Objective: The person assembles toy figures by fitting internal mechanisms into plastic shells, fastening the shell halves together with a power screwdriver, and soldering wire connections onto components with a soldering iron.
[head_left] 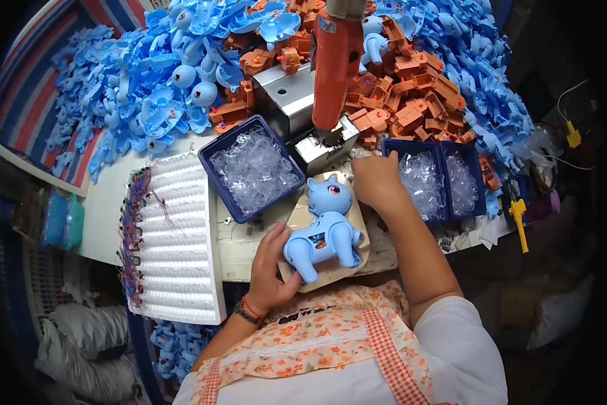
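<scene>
We see the blue toy pony [320, 236] lying on its side upon a cream block [299, 221], on the desk [239, 260]. The left hand [271, 265] is spread and leans against the toy near its legs; it is not closed around it. If this light support slips, we think the toy may slide or turn on the block, because its rounded surface offers little to hold.

In the body there is 1 opening, with inner parts showing. A small loose piece could drop inside and be difficult to take out.

The right hand [376, 181] is curled, between the metal fixture [330, 145] and the 2 blue bins [444, 169] at the right. Its fingertips are mostly hidden, so we cannot tell whether it is pinching something. The red tool [334, 74] stands above the fixture, quite near; a careless knuckle might strike it.

Clear pieces [255, 165] fill the left bin almost to the rim, so a bumped elbow could probably spill some of them.
</scene>
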`<act>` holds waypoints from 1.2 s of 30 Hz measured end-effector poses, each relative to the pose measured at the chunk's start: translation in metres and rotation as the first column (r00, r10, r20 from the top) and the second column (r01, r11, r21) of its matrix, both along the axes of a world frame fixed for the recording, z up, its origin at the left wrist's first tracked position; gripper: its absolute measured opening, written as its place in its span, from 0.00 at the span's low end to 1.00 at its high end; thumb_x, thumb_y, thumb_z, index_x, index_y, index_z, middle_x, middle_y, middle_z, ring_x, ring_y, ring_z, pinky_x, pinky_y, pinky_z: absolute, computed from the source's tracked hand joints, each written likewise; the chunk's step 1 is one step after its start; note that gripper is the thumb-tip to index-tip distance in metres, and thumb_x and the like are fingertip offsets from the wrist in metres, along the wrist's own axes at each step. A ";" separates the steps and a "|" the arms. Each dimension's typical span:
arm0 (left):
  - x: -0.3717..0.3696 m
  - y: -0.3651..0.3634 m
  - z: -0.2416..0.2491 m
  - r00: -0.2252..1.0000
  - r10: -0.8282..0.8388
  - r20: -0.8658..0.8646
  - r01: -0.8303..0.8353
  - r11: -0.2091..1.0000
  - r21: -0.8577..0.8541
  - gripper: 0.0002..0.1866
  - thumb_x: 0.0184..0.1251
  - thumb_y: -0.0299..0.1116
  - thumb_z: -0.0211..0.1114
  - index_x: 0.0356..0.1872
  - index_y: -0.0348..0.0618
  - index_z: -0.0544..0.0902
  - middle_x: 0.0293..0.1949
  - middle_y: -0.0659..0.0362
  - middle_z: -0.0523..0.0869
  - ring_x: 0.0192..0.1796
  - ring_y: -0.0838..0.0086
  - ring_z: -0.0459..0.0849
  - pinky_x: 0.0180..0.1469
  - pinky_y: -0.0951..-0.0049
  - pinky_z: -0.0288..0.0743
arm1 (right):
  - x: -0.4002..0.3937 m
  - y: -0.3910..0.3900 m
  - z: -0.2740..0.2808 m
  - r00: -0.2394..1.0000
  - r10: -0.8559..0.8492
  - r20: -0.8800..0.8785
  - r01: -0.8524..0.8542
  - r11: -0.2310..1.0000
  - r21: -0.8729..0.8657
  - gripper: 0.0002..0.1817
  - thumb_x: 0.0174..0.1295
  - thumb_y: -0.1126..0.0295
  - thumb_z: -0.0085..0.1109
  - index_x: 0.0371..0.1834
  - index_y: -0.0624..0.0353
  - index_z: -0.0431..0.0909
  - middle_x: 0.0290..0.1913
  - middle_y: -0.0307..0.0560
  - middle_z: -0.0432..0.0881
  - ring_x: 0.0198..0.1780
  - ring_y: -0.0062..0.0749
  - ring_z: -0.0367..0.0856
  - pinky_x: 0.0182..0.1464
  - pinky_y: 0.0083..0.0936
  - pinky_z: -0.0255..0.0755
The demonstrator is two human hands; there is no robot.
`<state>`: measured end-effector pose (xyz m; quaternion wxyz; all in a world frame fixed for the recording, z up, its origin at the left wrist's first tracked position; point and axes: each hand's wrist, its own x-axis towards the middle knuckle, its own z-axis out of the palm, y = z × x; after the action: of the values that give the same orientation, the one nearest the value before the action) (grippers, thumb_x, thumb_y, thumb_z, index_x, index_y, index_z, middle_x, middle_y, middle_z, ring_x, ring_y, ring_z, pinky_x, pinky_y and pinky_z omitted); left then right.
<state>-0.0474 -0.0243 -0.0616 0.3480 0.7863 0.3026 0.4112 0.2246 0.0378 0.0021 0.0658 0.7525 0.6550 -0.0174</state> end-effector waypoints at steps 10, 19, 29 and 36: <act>0.014 -0.008 0.003 0.994 0.103 0.025 -0.103 0.995 -0.015 0.39 0.51 0.32 0.71 0.68 0.33 0.70 0.68 0.40 0.73 0.69 0.49 0.73 0.71 0.57 0.66 | 0.019 -0.023 0.018 0.920 0.177 -0.350 -0.088 0.963 0.256 0.09 0.56 0.72 0.62 0.39 0.62 0.84 0.40 0.54 0.82 0.43 0.54 0.81 0.51 0.47 0.70; 0.029 -0.005 0.002 0.991 0.124 -0.049 -0.124 0.992 0.001 0.40 0.55 0.40 0.73 0.68 0.33 0.70 0.68 0.40 0.72 0.68 0.51 0.74 0.70 0.57 0.67 | 0.035 -0.033 0.018 0.646 0.415 -0.640 0.148 0.755 0.639 0.09 0.63 0.73 0.62 0.44 0.61 0.83 0.35 0.51 0.85 0.34 0.49 0.84 0.41 0.36 0.78; 0.033 -0.009 0.006 0.992 0.117 -0.040 -0.118 0.993 -0.025 0.37 0.61 0.40 0.69 0.69 0.32 0.68 0.68 0.38 0.71 0.70 0.50 0.72 0.70 0.58 0.67 | 0.034 -0.015 0.007 0.799 0.348 -0.490 -0.028 0.837 0.547 0.11 0.58 0.75 0.63 0.45 0.55 0.85 0.33 0.48 0.83 0.34 0.48 0.84 0.35 0.39 0.79; 0.032 -0.008 0.006 0.995 0.100 0.001 -0.099 0.994 -0.054 0.36 0.60 0.36 0.67 0.69 0.32 0.68 0.68 0.37 0.71 0.70 0.49 0.72 0.70 0.56 0.67 | 0.028 -0.007 0.001 0.851 0.337 -0.403 -0.049 0.815 0.577 0.09 0.57 0.76 0.63 0.41 0.56 0.83 0.31 0.48 0.81 0.32 0.48 0.84 0.33 0.39 0.78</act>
<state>-0.0157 -0.0326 -0.0558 0.3485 0.7600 0.3517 0.4211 0.2524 0.0308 0.0027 -0.3178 0.6370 0.7022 -0.0118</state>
